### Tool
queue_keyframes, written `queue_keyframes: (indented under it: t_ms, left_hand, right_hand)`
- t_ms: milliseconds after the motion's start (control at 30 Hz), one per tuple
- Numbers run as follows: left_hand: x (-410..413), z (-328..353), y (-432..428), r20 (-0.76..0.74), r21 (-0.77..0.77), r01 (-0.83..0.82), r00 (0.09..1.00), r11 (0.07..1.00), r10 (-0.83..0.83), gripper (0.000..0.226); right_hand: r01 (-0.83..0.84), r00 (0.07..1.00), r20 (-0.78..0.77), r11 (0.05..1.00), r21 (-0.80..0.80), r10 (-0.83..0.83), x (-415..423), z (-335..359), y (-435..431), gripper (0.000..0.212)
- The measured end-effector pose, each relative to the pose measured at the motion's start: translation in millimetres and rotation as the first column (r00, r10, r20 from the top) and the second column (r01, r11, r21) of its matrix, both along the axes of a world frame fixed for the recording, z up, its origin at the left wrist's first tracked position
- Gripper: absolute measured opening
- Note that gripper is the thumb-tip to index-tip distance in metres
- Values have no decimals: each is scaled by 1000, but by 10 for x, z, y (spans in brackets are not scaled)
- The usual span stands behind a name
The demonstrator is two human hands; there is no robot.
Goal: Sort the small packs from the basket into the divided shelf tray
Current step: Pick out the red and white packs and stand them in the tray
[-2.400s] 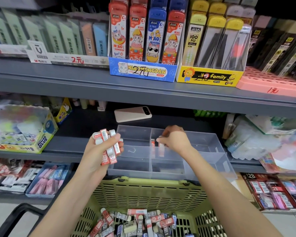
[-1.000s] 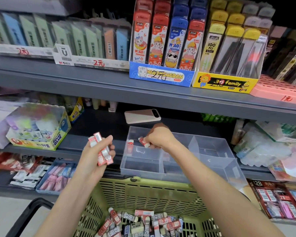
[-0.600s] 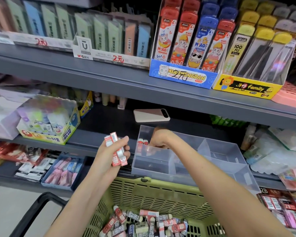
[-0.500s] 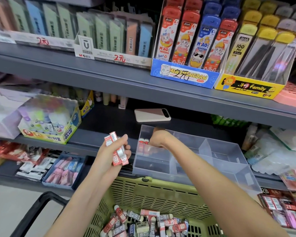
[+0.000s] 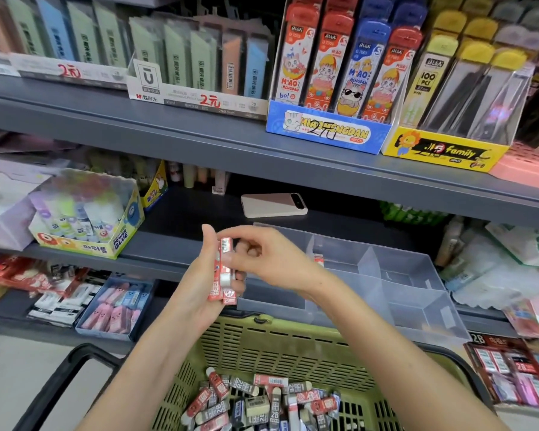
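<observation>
On the grey store shelving (image 5: pixel 199 141), two levels in view; stationery display boxes along the upper level.

Green plastic basket (image 5: pixel 293 337), nearest and low centre, black handle at its left. Its far rim sits just below the lower shelf edge.

Clear divided tray (image 5: pixel 402 275) on the lower shelf, right of centre, directly beyond the basket. Several compartments visible through its walls.

Glue box (image 5: pixel 84 222) on the same shelf, far left. A flat beige device (image 5: pixel 273 205), possibly a power bank, lies behind the tray.

Loose packs (image 5: pixel 262 399) heaped in the basket bottom: red, black and white sleeves, some marked 2B.

Left hand (image 5: pixel 196 287) raised in front of the tray's left end, fingers curled round a bundle of small packs (image 5: pixel 224 275), held upright.

Right hand (image 5: pixel 271 259) meets it from the right, above the tray's near-left corner. Thumb and forefinger close on the top of one pack in the bundle; other fingers curled.

One red-capped pack (image 5: pixel 319 259) stands in a far-left compartment of the tray, partly hidden behind the right wrist.
</observation>
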State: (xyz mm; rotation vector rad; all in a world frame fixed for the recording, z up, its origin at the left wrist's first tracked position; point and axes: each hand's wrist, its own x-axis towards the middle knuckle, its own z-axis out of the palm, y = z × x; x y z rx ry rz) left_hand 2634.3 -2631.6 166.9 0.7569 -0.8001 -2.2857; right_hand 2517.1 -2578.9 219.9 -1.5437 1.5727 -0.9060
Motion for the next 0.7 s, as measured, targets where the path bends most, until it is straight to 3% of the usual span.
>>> queue_keyframes:
  t_ms: [100, 233, 267, 333, 400, 467, 567, 700]
  left_hand:
    - [-21, 16, 34, 35, -35, 42, 999, 998, -41, 69]
    - [-13, -11, 0, 85, -24, -6, 996, 1000, 8, 63]
    - [-4, -23, -11, 93, -15, -25, 995, 1000, 26, 60]
    - [13, -45, -30, 96, 5, -57, 994, 998, 57, 56]
    - [27, -61, -46, 85, 18, -75, 994, 997, 73, 56]
    - [41, -72, -57, 75, 15, -78, 994, 997, 77, 59]
    - [64, -91, -58, 75, -8, -69, 995, 998, 69, 61]
    - [72, -100, -64, 80, -18, -68, 994, 998, 69, 58]
  right_hand:
    - [61, 989, 137, 997, -54, -53, -71, 17, 87, 21]
    - [333, 910, 270, 943, -19, -316, -382, 17, 145, 16]
    - [407, 894, 207, 913, -8, -397, -470, 16, 138, 16]
    - [502, 861, -96, 865, -8, -500, -609, -12, 92, 19]
    - [511, 764, -457, 860, -1, -455, -661, -74, 23, 27]
    - [504, 661, -656, 863, 30, -363, -660, -150, -64, 26]
    - [518, 573, -776, 850, 95, -262, -659, -207, -201, 30]
    - [458, 632, -768, 849, 264, -102, -621, -194, -272, 37]
